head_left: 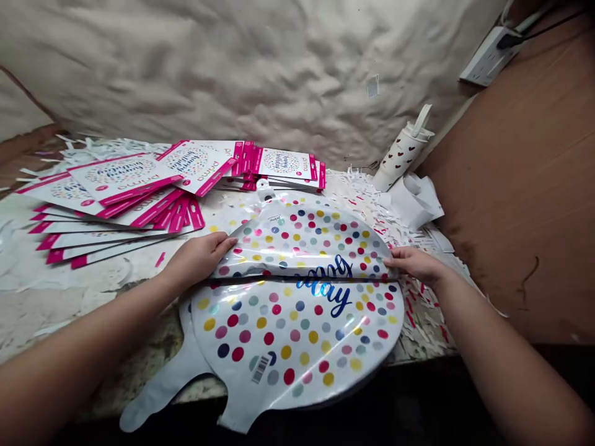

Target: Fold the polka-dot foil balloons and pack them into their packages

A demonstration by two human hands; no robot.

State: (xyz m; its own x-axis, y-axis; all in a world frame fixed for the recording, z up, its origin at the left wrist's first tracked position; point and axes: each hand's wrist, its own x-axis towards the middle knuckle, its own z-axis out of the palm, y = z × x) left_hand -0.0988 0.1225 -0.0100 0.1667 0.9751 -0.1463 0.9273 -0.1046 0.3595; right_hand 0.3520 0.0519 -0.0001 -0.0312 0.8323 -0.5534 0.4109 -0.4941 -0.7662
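A flat round foil balloon (pixel 297 322) with coloured dots and blue lettering lies on the worktop in front of me. Its top layer (pixel 302 238) is folded back along the middle. My left hand (pixel 198 257) pinches the left end of the fold. At the right end of the fold, my right hand (pixel 416 263) grips the edge with closed fingers. The balloon's tail (pixel 158 387) hangs over the near edge of the table.
Several white and pink printed cards (pixel 134 186) are fanned out at the back left. A white cup with red hearts (pixel 400 155) leans at the back right beside crumpled paper (pixel 416 198) and paper shreds. A brown board (pixel 525 186) stands on the right.
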